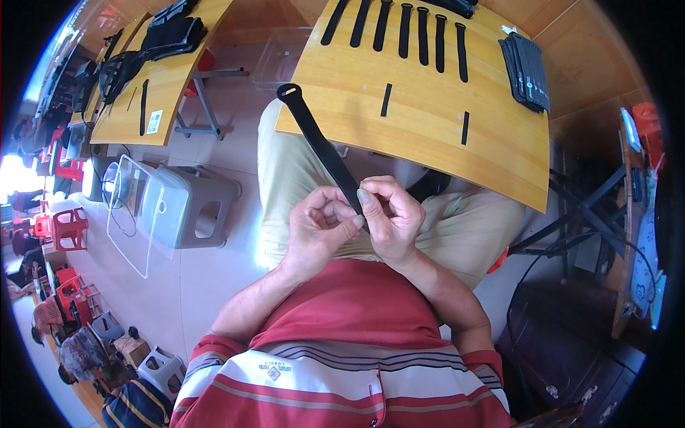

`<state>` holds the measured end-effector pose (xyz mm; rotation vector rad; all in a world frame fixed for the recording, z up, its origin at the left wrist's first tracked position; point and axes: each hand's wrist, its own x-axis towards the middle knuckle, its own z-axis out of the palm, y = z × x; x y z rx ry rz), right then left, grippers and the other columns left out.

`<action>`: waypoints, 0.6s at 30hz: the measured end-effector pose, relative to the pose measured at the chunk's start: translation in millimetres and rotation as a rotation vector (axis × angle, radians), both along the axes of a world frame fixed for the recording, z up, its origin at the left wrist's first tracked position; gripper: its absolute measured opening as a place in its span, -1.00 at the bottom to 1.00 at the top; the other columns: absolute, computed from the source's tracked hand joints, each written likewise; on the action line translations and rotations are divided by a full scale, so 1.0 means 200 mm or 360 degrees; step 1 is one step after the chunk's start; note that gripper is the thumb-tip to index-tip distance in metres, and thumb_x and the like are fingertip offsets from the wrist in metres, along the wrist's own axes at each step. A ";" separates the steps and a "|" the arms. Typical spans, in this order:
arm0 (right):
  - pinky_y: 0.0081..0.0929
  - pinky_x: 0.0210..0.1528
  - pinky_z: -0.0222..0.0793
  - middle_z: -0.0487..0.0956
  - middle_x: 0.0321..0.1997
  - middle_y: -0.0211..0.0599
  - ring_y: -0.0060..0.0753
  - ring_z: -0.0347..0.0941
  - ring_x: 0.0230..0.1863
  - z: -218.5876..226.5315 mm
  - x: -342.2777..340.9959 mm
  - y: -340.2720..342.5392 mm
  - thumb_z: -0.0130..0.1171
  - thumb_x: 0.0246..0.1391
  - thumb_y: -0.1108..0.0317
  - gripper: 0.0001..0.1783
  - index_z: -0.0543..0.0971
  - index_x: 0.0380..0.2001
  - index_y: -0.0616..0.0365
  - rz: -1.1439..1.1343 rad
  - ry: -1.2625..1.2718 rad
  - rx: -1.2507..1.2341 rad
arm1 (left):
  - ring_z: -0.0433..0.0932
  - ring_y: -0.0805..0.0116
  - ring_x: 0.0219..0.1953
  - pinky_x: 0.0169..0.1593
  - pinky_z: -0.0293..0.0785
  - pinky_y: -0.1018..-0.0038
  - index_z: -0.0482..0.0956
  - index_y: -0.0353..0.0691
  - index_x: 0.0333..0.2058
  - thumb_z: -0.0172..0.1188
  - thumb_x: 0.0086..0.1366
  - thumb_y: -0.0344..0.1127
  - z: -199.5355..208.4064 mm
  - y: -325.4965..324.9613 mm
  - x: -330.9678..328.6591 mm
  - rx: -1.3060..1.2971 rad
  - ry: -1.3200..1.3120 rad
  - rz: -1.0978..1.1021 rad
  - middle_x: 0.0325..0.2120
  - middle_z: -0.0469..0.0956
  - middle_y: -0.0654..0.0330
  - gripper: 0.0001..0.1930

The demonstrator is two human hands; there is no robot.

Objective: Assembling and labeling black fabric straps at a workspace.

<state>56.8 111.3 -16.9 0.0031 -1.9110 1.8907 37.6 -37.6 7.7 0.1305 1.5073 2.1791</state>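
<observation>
Between my two hands, above my lap, is a black strap [321, 146] with a slotted, rounded head that points up and to the left. My left hand [321, 221] pinches its lower end between thumb and fingers. Right beside it, my right hand [389, 214] grips the same end, the thumb lying on the strap. The tip between the fingers is hidden. On the wooden table [428, 107] ahead, several similar black straps [404, 32] lie in a row along the far side. Two short black strips, a left strip [386, 100] and a right strip [466, 128], lie nearer the front edge.
A stack of black packages [524, 71] sits at the table's right edge. Another table [143, 93] with black goods stands at the left. A grey plastic stool [200, 207] and a clear bin [282, 57] are on the floor. Other people sit at lower left.
</observation>
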 end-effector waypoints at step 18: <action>-0.75 -0.39 0.33 0.60 -0.25 -0.32 -0.74 0.41 -0.39 -0.02 0.00 -0.01 0.23 0.21 0.55 -0.94 0.57 -0.28 0.32 -0.0015 0.0097 0.0048 | 0.58 0.58 -0.30 -0.16 0.56 0.62 0.47 -0.33 -0.06 0.30 0.23 -0.61 -0.04 -0.02 0.01 0.0076 -0.0021 -0.0041 -0.35 0.60 0.27 -0.68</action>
